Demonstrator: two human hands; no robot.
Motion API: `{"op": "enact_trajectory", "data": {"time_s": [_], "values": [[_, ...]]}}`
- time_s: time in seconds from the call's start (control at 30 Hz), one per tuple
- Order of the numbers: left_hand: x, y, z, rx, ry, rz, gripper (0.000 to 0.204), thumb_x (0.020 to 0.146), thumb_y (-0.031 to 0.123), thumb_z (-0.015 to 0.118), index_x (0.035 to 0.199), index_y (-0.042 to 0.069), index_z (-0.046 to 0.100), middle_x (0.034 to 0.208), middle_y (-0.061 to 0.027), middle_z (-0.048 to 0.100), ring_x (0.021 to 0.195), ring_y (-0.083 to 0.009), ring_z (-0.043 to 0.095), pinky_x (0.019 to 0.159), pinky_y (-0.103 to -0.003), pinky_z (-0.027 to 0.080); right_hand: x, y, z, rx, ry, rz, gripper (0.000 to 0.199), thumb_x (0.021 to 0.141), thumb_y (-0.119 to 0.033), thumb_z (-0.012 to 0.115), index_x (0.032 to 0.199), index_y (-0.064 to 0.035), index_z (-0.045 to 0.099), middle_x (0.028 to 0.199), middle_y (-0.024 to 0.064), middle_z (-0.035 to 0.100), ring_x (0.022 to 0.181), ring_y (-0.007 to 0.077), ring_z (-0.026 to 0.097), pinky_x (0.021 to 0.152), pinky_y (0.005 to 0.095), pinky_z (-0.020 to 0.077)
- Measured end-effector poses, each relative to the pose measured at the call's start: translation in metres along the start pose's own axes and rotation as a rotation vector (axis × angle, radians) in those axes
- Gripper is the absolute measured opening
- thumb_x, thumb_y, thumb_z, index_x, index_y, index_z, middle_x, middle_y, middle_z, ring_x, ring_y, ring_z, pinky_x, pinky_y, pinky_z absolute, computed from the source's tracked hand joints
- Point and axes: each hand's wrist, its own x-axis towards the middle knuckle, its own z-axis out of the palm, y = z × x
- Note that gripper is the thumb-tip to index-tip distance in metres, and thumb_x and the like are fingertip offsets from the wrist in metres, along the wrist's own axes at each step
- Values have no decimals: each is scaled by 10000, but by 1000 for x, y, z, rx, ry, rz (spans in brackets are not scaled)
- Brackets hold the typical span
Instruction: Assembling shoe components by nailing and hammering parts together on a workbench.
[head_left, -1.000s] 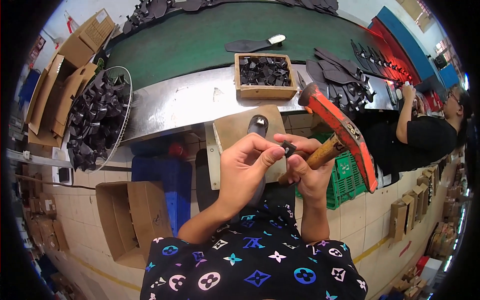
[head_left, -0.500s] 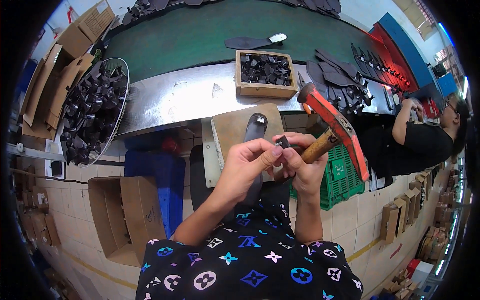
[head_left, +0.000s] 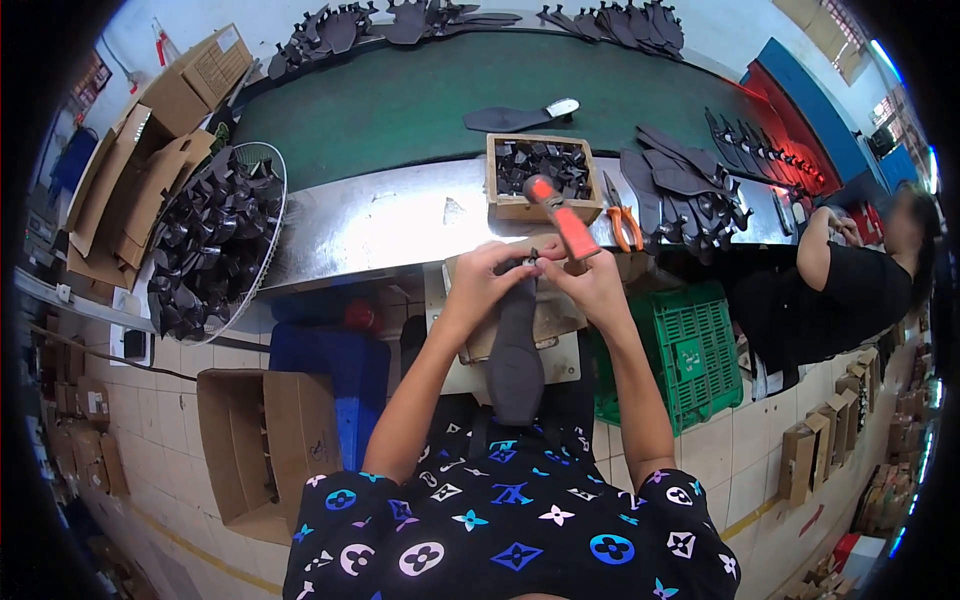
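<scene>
A dark shoe sole (head_left: 515,370) lies lengthwise in front of me, its broad end toward my body and its heel end under my fingers. My left hand (head_left: 488,285) is closed, thumb and fingers pinching a small black piece (head_left: 533,254) at that heel end. My right hand (head_left: 592,285) keeps a hammer (head_left: 570,228) with a worn red head, its handle mostly hidden now. The right thumb and fingertips also meet at the small black piece. Beneath the sole is a worn tan pad (head_left: 560,318) on a pale base.
A wooden box (head_left: 508,210) of black pieces and orange-handled pliers (head_left: 626,230) rest on the metal ledge. Left stands a wire basket (head_left: 283,205) of black heels; right, a green crate (head_left: 690,355) and a seated co-worker (head_left: 850,275). More soles (head_left: 672,170) lie beyond the pliers.
Both hands have moved forward, bringing the small black piece to the sole's heel end. The hammer head has swung left and away from me. The sole now shows at full length.
</scene>
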Motion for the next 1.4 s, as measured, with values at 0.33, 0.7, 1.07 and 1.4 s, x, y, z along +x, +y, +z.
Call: {"op": "enact_trajectory", "data": {"time_s": [0.33,0.7,1.07,1.4], "values": [[-6,-9,-7,35,25,56,276,743,74,792,983,-12,686,906,-146,699,843,-275,681,771,-364,523,8,-15,-5,-377,-214,-262,233,786,-30,690,1009,20,645,1050,156,638,919,354,636,792,364,502],[-4,-14,-9,-275,-97,-203,254,763,58,776,1001,-22,730,963,-111,735,867,-162,671,805,-291,524,-46,-55,6,-307,125,-81,288,909,-114,691,1151,4,588,844,146,639,689,198,615,631,319,484],[-3,-3,-21,-239,-158,-359,334,767,151,817,1064,21,736,953,-97,736,866,-141,673,794,-283,518,-75,-94,8,-447,154,-244,264,980,-151,597,1140,60,604,825,120,629,656,136,534,597,273,438],[-6,-6,-29,444,-255,-121,1101,759,436,798,1566,84,137,1273,14,661,1356,-234,461,1173,-615,-5,-68,-73,6,-576,52,-183,183,936,-69,610,1072,32,542,801,236,613,691,446,614,586,455,506]]}}
